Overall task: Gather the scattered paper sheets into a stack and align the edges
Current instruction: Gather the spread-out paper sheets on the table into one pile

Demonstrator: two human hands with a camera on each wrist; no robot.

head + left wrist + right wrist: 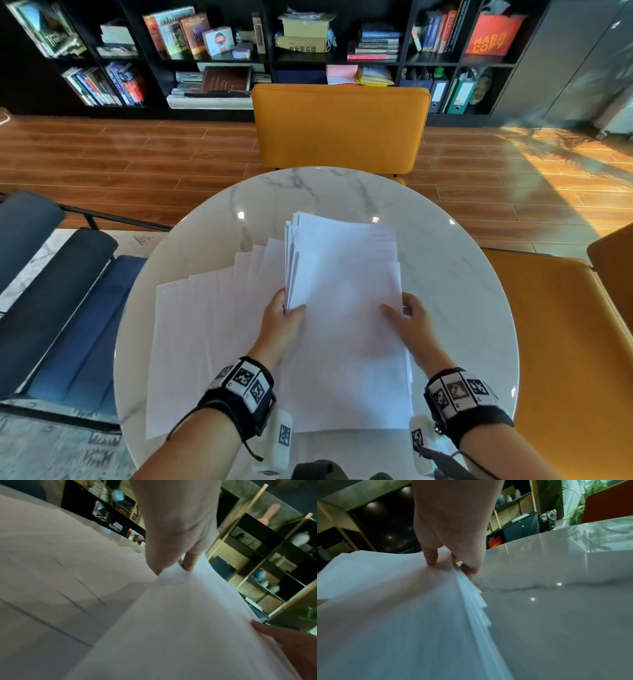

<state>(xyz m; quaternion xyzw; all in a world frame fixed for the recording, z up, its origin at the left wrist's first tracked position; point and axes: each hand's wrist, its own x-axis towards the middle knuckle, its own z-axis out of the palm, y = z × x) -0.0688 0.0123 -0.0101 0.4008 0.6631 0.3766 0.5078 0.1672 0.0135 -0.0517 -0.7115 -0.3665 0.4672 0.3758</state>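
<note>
We find the stack held over the middle of the table, long axis running away from us, edges ragged: sheets step out along its right side in the right wrist view and fan at its far left corner. It lies between the two hands. Our left hand grips the stack's left edge, thumb on top and fingers beneath; our right hand pinches the right edge the same way. Just left of the stack, loose sheets lie fanned flat on the table, overlapping one another, partly under the stack's left edge. The left hand is the nearer to them. We judge gathering incomplete: the loose sheets must go in, then the edges be tapped square. A chair stands beyond the table.
</note>
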